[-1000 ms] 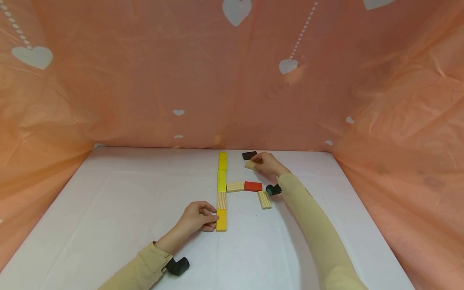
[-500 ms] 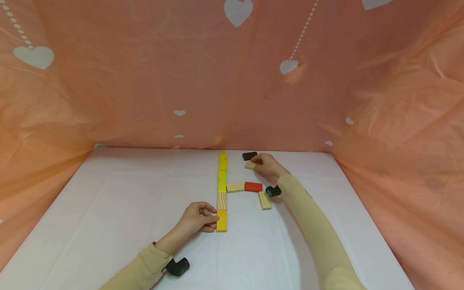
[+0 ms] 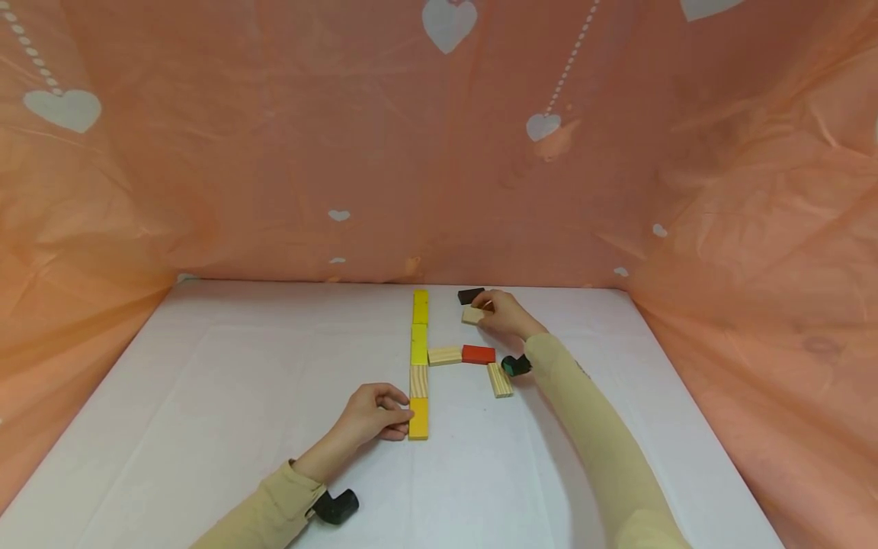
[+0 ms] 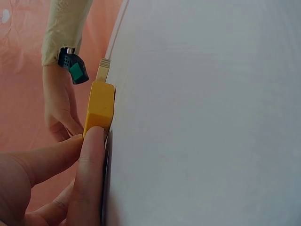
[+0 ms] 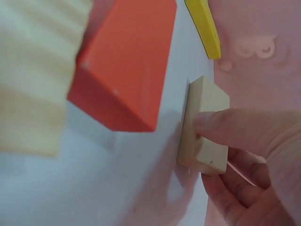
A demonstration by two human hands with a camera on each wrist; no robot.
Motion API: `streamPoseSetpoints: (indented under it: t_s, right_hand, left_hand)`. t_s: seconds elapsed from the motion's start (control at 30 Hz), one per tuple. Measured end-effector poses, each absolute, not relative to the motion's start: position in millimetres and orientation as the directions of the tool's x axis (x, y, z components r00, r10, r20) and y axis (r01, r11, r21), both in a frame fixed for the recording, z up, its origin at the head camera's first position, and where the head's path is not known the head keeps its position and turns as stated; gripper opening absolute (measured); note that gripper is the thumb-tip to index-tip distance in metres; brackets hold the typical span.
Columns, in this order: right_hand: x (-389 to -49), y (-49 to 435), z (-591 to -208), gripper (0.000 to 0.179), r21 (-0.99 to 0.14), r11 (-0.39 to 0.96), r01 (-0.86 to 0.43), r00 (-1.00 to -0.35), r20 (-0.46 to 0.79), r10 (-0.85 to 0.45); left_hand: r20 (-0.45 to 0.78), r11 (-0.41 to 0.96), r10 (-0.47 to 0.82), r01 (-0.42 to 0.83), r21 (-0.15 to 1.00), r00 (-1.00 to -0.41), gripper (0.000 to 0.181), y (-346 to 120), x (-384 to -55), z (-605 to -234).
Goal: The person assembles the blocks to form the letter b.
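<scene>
In the head view my left hand (image 3: 376, 412) rests at the left side of an orange-yellow block (image 3: 418, 419), the near end of a straight column. In the left wrist view a fingertip touches this block's face and the thumb tip is at its corner. My right hand (image 3: 505, 314) pinches a pale wooden block (image 5: 202, 127) at the back; in the right wrist view the thumb presses its near face, with other fingers behind and below. A black block (image 3: 470, 295) lies just beyond it. A red block (image 3: 478, 354) is nearer to me.
Two yellow blocks (image 3: 420, 343) and a striped wooden block (image 3: 419, 381) continue the column away from me. Another striped block (image 3: 445, 356) joins the column to the red one. A slanted striped block (image 3: 500, 380) meets the red one's near right corner. Orange cloth (image 3: 439, 152) surrounds the white table (image 3: 240, 366).
My right hand and the pale wooden block have shifted slightly left and toward me, widening the gap to the black block. My left hand stays in place.
</scene>
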State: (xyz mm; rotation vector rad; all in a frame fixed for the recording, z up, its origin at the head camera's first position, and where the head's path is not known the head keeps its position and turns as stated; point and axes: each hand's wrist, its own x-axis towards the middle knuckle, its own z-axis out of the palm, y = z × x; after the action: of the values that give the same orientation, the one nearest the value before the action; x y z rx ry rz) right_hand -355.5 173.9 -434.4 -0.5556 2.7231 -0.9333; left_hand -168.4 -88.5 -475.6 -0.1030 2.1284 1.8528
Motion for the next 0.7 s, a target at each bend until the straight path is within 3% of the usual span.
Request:
streamPoseSetpoints:
  t_s: [0.43,0.7]
  right_hand:
    - [-351.7,171.3,-431.6,0.024,-0.611,0.685,-0.396,-0.866,0.0,-0.5]
    - [-350.3,169.8,-428.1,0.025,-0.533,0.691,-0.488,-0.833,0.048,-0.551]
  left_hand:
    - [-0.284,0.154,0.154,-0.261,0.953,-0.946,0.023,-88.4,-168.0,-475.0]
    - [-0.276,0.155,0.154,-0.253,0.955,-0.949,0.023,-89.1,-168.4,-473.7]
